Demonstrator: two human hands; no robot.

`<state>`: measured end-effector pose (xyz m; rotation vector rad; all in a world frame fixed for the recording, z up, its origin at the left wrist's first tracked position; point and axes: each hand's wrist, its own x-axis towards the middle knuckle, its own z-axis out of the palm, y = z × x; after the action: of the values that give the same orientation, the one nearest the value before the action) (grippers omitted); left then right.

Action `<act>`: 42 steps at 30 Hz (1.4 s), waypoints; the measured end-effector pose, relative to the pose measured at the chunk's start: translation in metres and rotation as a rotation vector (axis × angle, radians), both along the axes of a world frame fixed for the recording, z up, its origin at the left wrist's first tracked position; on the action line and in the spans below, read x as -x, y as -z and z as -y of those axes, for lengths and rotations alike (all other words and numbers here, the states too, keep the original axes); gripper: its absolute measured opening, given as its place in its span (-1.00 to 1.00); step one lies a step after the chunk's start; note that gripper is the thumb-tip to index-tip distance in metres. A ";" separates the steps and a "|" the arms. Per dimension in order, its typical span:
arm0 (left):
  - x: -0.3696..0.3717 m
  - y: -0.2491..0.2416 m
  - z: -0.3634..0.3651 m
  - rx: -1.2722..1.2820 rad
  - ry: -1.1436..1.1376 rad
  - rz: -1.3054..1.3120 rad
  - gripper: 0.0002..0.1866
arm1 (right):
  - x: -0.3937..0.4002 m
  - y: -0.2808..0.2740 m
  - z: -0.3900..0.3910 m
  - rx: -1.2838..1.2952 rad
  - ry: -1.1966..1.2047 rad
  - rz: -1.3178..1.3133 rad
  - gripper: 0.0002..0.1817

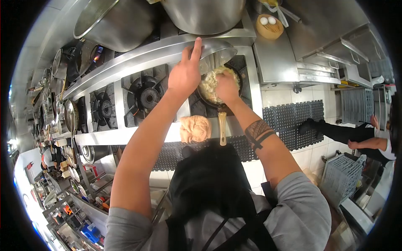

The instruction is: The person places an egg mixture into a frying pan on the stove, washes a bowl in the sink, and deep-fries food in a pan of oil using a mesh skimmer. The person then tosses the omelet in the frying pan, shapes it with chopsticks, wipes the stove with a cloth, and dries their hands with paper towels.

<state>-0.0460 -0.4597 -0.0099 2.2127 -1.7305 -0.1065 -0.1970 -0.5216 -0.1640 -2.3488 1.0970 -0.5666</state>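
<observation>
My left hand (185,73) grips the near side of a tilted metal bowl (225,49), its index finger stretched along the outside. The bowl leans over the far edge of a frying pan (241,83) on the right burner. Pale yellow, lumpy food that looks like egg (208,90) fills the pan. Down at this food is my right hand (227,87), its fingers curled and mostly hidden, so what they hold cannot be made out. The pan's light handle (222,127) points toward me. Left of it, a folded orange-pink cloth (195,129) lies on the stove's front edge.
Two large steel pots (205,16) stand behind the stove. Bare burners (149,97) lie to the left. A wooden bowl with eggs (269,27) sits on the right counter. Another person (364,138) is at far right, near a grey crate (343,173). Black mats (293,121) cover the floor.
</observation>
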 end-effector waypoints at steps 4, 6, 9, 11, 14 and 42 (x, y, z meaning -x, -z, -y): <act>-0.001 -0.005 -0.003 -0.008 -0.035 -0.033 -0.11 | -0.006 -0.002 -0.004 -0.014 -0.288 -0.013 -0.79; -0.001 -0.006 -0.006 -0.011 -0.051 -0.037 -0.11 | -0.007 -0.005 -0.001 -0.017 -0.076 0.086 -0.79; -0.001 -0.006 -0.008 0.010 -0.037 -0.051 -0.09 | 0.007 -0.021 -0.008 -0.041 -0.305 0.105 -0.78; 0.001 -0.008 -0.011 -0.023 -0.041 -0.048 -0.09 | 0.019 -0.033 -0.008 -0.045 -0.182 0.026 -0.78; 0.004 -0.009 -0.011 -0.045 -0.028 -0.073 -0.09 | 0.022 -0.004 -0.006 -0.049 -0.125 -0.184 -0.79; 0.038 -0.017 -0.057 -0.031 -0.024 -0.061 -0.09 | 0.042 -0.031 -0.039 0.246 0.027 0.374 -0.79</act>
<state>-0.0841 -0.4031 0.0068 2.2277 -1.6811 -0.1941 -0.2394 -0.4821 -0.1326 -2.2979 0.9286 -1.1538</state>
